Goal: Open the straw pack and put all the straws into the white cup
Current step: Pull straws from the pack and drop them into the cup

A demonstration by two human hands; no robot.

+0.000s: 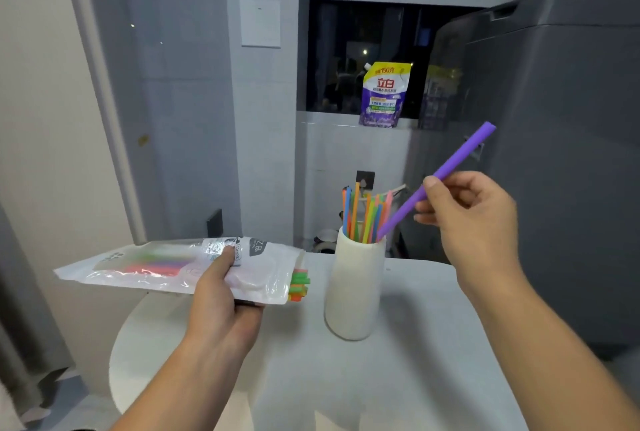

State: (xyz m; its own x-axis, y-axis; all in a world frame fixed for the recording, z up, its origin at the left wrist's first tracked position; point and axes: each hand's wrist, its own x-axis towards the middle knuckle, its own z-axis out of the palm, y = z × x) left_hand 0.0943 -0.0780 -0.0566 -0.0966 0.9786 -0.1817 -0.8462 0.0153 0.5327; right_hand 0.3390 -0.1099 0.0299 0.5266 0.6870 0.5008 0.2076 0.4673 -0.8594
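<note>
Right grip (474, 216): pinches purple straw (457, 157), tip in white cup (353, 292).
Left grip (221, 299): clamped on straw pack (138, 268), cup's 9 o'clock.
Cup: coloured straws (363, 216) upright, on tabletop (398, 378).
12 o'clock: detergent pouch (382, 95).

Night shows black behind the window (346, 60), its pale frame set in a grey tiled wall (194, 101). A purple-and-yellow detergent refill pouch (382, 95) stands upright on the white sill (332, 123), close to the glass. A white blank wall plate (260, 23) sits left of the window, and a cream wall (38, 101) fills the far left. A large grey appliance (554, 153) rises at right. A black hook (365, 178) is fixed below the sill. Cool indoor light falls on the white tabletop (415, 344).
</note>
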